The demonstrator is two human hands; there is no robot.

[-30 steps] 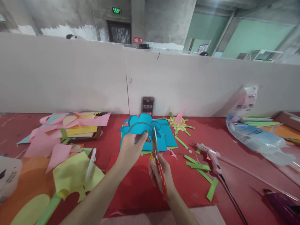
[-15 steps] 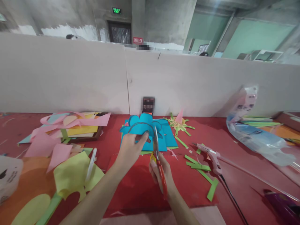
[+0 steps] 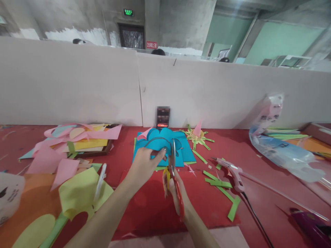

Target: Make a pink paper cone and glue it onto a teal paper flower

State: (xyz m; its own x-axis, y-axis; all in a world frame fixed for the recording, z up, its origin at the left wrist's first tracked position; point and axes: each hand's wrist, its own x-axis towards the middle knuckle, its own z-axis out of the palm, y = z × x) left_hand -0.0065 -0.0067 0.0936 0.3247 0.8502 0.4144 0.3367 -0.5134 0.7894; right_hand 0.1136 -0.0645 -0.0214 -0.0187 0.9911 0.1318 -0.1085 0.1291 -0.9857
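Observation:
Between thumb and fingers, my left hand pinches a blue scalloped paper piece with a dark drawn outline along it. My right hand grips a pair of scissors with red and yellow handles. The scissor blades point away from me, at the right edge of the blue piece. Under and behind both hands lie blue paper sheets with green edges showing below. A bit of pink paper sticks up behind the left fingers. Some fingers of the left hand are hidden by the paper.
Right of the hands lie a yellow-green paper flower with a pink cone, green strips and a pink glue gun. Paper scraps and a white marker are on the left. A phone leans on the white partition.
The blue piece has turned and shifted slightly to the right in my left hand, uncovering pink paper behind it. The scissor handles have spread apart.

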